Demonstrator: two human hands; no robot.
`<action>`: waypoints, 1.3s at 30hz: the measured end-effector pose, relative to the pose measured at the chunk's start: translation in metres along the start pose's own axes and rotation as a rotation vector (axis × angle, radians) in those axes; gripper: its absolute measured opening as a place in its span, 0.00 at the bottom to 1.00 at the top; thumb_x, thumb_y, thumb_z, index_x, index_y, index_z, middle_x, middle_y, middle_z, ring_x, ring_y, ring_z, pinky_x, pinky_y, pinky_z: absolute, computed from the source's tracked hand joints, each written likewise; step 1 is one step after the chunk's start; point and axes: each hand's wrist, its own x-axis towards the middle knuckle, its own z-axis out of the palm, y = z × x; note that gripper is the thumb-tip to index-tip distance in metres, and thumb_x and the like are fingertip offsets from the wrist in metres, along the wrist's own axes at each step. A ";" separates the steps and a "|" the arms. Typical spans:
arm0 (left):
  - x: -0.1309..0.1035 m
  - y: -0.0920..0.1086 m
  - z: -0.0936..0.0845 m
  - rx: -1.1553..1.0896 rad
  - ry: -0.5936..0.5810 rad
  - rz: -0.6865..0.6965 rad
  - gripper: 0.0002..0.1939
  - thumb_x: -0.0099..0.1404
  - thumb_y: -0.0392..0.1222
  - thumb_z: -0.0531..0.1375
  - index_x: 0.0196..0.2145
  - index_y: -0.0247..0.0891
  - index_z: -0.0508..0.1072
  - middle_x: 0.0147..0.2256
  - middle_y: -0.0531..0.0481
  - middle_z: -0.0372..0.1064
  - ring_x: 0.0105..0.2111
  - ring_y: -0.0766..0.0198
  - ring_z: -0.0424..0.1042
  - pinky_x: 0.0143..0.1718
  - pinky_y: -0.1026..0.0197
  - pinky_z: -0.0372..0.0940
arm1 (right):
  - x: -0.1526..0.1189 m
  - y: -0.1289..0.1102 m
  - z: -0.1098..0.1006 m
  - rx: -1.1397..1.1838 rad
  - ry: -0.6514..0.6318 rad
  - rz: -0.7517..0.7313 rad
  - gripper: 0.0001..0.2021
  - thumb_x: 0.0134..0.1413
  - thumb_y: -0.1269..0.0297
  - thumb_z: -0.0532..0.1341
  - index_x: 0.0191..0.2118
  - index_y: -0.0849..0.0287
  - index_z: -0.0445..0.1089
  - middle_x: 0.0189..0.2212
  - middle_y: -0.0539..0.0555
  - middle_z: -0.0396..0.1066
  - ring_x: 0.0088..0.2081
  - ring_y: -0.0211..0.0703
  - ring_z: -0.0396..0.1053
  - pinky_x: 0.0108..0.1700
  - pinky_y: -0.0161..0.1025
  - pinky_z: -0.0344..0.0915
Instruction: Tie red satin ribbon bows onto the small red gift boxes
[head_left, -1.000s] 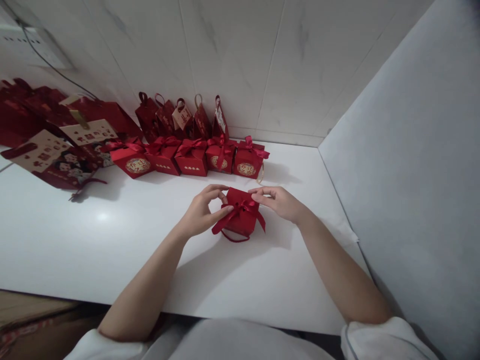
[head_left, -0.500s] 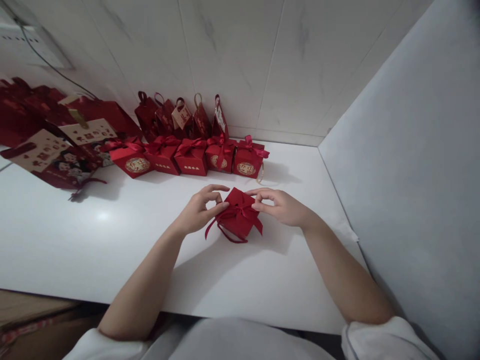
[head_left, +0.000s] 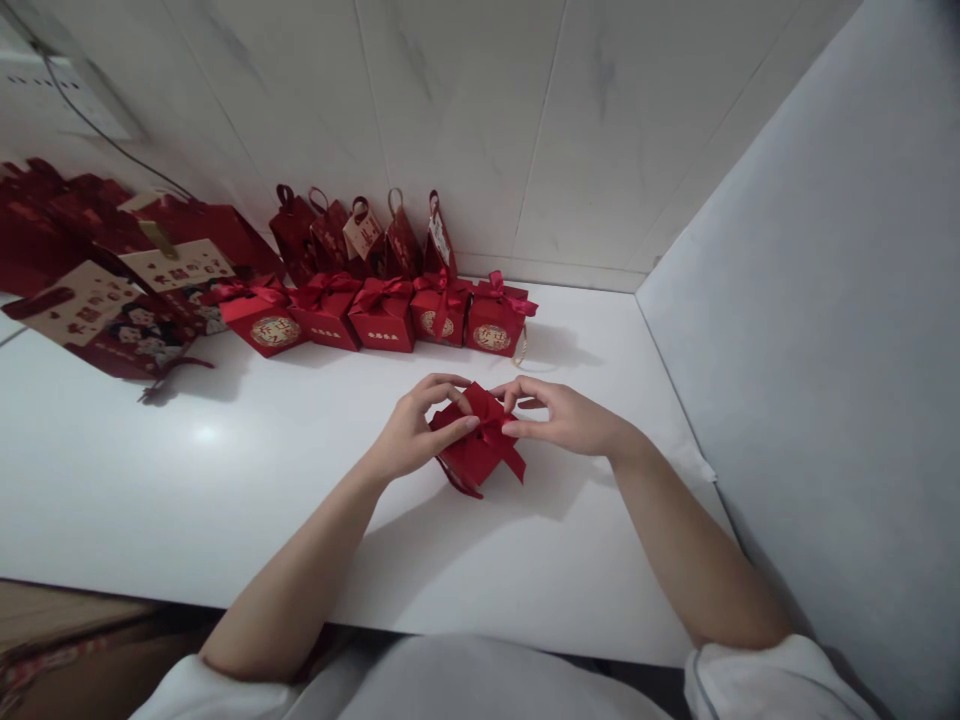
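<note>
A small red gift box (head_left: pixel 478 462) stands on the white table, with a red ribbon (head_left: pixel 512 462) tied in a bow on its top. My left hand (head_left: pixel 420 425) is at the box's left, thumb and index finger pinched on the ribbon near the knot. From the right, my right hand (head_left: pixel 564 412) pinches the ribbon's right loop between thumb and bent fingers. One ribbon tail hangs toward the front right of the box. A dark red cord hangs at its lower left. My fingers hide part of the bow.
Behind my hands stands a row of red boxes with bows (head_left: pixel 381 318). Farther back, several tags or pouches with loops (head_left: pixel 363 230) lean by the tiled wall. Larger red gift bags (head_left: pixel 124 320) fill the left. A pale panel (head_left: pixel 817 300) borders the table (head_left: pixel 225 500) on the right.
My left hand has moved right and inward, now pinching nearer the bow's knot. The box has turned slightly. My right hand has shifted only a little.
</note>
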 end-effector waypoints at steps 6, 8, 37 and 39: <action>-0.001 -0.001 0.008 -0.008 0.004 -0.033 0.08 0.63 0.47 0.63 0.32 0.40 0.75 0.52 0.43 0.65 0.52 0.53 0.69 0.54 0.50 0.66 | -0.002 0.000 -0.002 -0.115 0.008 -0.002 0.03 0.55 0.60 0.64 0.33 0.51 0.72 0.55 0.52 0.69 0.59 0.52 0.64 0.61 0.52 0.57; -0.001 -0.002 0.008 -0.021 -0.004 -0.037 0.08 0.63 0.47 0.63 0.32 0.40 0.76 0.53 0.44 0.65 0.52 0.54 0.69 0.53 0.50 0.66 | -0.001 0.002 -0.002 -0.126 0.018 0.010 0.04 0.56 0.59 0.63 0.33 0.51 0.73 0.57 0.52 0.68 0.59 0.53 0.63 0.61 0.53 0.56; 0.006 -0.012 0.015 -0.137 -0.192 0.083 0.03 0.60 0.38 0.63 0.31 0.38 0.73 0.52 0.44 0.64 0.55 0.54 0.66 0.59 0.53 0.60 | 0.007 0.010 -0.001 -0.207 -0.113 -0.245 0.10 0.60 0.57 0.62 0.29 0.54 0.70 0.68 0.47 0.51 0.68 0.52 0.48 0.67 0.57 0.51; 0.007 -0.009 0.014 -0.113 -0.209 0.083 0.02 0.59 0.37 0.63 0.30 0.38 0.72 0.52 0.44 0.64 0.54 0.54 0.66 0.58 0.53 0.61 | 0.010 0.013 0.001 -0.233 -0.086 -0.275 0.09 0.62 0.59 0.60 0.31 0.54 0.71 0.67 0.48 0.52 0.68 0.51 0.50 0.66 0.57 0.52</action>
